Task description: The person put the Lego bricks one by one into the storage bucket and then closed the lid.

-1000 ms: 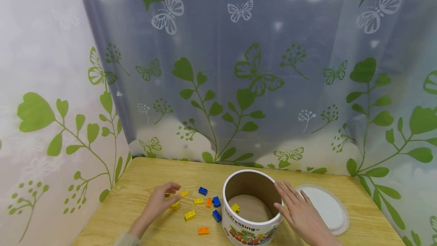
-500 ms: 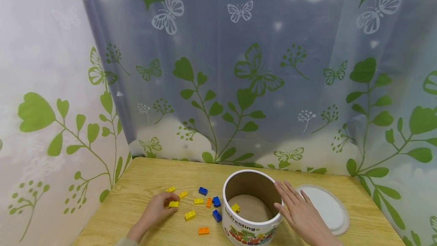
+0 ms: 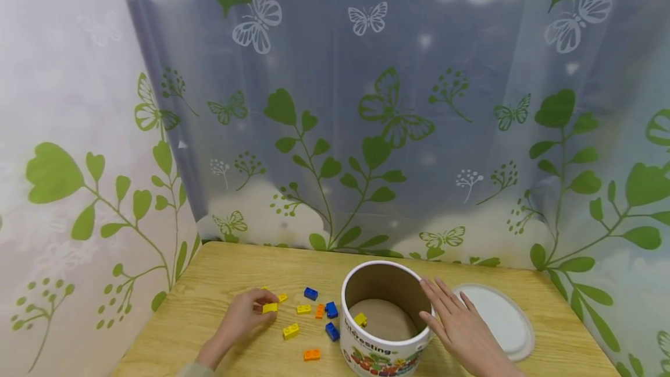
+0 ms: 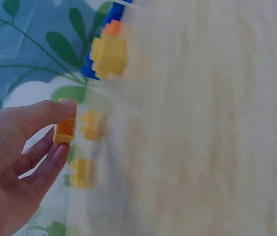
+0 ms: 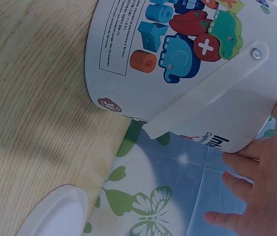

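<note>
My left hand (image 3: 242, 317) pinches a yellow toy brick (image 3: 270, 308) between thumb and fingers. In the left wrist view this brick (image 4: 65, 129) shows its hollow underside. Just beyond the hand lies another yellow brick (image 3: 282, 298), with one more partly hidden behind the fingers. My right hand (image 3: 463, 330) lies against the right rim of a white printed bucket (image 3: 379, 262), its fingers straight. One yellow brick (image 3: 360, 319) sits inside at the left. The right wrist view shows the fingertips along the edge of the bucket (image 5: 246, 113).
Between left hand and bucket lie loose bricks: yellow (image 3: 291, 331), blue (image 3: 311, 293) and orange (image 3: 312, 355) ones. A white lid (image 3: 497, 319) lies right of the bucket, partly behind the right hand. A patterned curtain (image 3: 314, 132) hangs behind the wooden table (image 3: 230, 260).
The left hand has closed its fingers on a yellow brick and moved it slightly away and to the right. The right hand and bucket have stayed in place.
</note>
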A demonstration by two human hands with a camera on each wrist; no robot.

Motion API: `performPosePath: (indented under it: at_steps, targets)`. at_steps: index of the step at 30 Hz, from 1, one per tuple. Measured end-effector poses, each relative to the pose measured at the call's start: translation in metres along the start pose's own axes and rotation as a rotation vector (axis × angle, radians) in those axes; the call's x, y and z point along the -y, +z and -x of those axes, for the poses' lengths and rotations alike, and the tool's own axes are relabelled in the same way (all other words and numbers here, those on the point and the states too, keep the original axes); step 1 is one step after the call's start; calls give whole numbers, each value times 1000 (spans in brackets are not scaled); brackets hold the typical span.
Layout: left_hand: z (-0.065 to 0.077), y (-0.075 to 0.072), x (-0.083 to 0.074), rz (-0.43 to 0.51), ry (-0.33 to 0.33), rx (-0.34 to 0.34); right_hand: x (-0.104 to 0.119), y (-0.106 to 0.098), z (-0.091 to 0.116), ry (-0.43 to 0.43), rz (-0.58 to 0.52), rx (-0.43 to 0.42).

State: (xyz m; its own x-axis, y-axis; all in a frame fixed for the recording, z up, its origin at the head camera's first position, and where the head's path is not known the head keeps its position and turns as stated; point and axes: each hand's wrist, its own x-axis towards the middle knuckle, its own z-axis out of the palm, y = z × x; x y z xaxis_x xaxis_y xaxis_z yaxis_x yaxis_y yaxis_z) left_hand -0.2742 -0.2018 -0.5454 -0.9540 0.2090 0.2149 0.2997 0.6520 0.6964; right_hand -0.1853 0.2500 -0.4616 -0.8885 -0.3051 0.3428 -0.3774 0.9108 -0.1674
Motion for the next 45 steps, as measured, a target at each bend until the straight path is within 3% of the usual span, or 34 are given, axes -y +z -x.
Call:
performPosePath:
  at_steps: [12, 24, 33, 45]
  targets:
    - [-18, -4, -50, 27, 64, 17, 0, 0, 0, 11, -2, 7]
    - [-40, -5, -93, 9, 200, 7, 0, 0, 0, 12, -2, 7]
    - [-53, 0, -125, 29, 281, 10, -1, 1, 0, 12, -1, 7]
    - [-73, 17, -172, 54, 376, 58, -1, 2, 0, 7, 3, -2]
